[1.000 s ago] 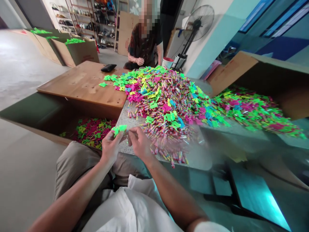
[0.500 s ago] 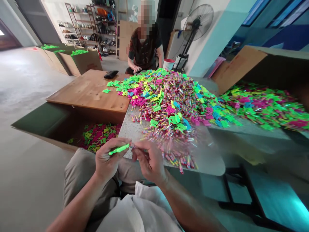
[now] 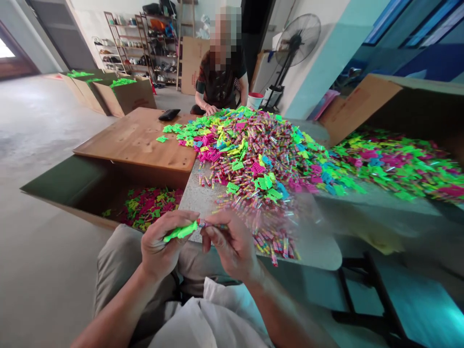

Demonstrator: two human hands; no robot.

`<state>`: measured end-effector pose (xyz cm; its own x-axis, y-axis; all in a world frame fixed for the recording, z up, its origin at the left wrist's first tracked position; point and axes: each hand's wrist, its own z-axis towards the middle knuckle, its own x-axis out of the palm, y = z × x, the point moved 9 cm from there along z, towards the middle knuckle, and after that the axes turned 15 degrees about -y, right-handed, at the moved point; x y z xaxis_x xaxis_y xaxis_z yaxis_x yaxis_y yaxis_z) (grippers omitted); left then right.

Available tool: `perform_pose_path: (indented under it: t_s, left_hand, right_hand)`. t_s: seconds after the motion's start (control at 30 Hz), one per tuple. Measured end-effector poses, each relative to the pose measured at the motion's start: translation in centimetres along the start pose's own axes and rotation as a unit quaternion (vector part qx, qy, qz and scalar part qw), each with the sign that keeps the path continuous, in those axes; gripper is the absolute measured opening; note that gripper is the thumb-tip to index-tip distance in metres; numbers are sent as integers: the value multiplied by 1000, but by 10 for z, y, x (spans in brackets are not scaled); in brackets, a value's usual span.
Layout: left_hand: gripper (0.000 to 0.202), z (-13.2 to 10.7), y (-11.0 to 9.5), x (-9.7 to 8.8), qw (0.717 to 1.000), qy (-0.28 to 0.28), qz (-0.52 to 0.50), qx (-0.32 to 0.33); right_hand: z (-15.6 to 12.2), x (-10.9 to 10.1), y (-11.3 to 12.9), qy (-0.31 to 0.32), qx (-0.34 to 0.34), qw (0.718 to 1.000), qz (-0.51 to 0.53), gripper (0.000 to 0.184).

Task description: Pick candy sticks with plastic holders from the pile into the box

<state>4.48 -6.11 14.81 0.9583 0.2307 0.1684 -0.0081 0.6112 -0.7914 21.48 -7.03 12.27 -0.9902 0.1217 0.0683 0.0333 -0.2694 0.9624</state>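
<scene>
My left hand (image 3: 159,246) is closed around a bright green plastic piece (image 3: 180,232), its thumb and fingers pinching it lengthwise. In my right hand (image 3: 232,246), also closed, a small printed tube (image 3: 202,224) with red and bluish colours is pinched by the fingertips. The tube's end meets the right end of the green piece; whether it sits inside cannot be made out. Both hands are over my lap, at the table's near edge. Beyond them rises a large heap of similar printed tubes (image 3: 270,140), mixed with green, pink, yellow and blue plastic pieces (image 3: 264,182).
At left, an open carton (image 3: 47,186) holding coloured pieces stands partly under a wooden board (image 3: 137,137) with a black pouch (image 3: 169,115). A tipped carton (image 3: 362,108) spills more pieces at right. Across the heap sits a co-worker (image 3: 221,82), one hand beside the pieces.
The tube between my hands shows more clearly now, against the green piece's end. My right hand has shifted slightly right. The whole view has shifted a little downward in frame.
</scene>
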Motion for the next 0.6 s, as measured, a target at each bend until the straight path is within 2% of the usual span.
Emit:
perform_pose_path:
  t_s: [0.23, 0.43, 0.6]
  left_hand:
    - [26, -2, -6, -5, 999, 13, 20, 32]
    - [29, 1, -15, -2, 999, 5, 28, 35]
    - [28, 2, -16, -6, 998, 1, 48, 48]
  right_hand:
    - [6, 2, 12, 71, -20, 997, 5, 24]
    - [6, 4, 24, 65, -54, 996, -40, 23]
    - [7, 7, 25, 78, -32, 995, -44, 22]
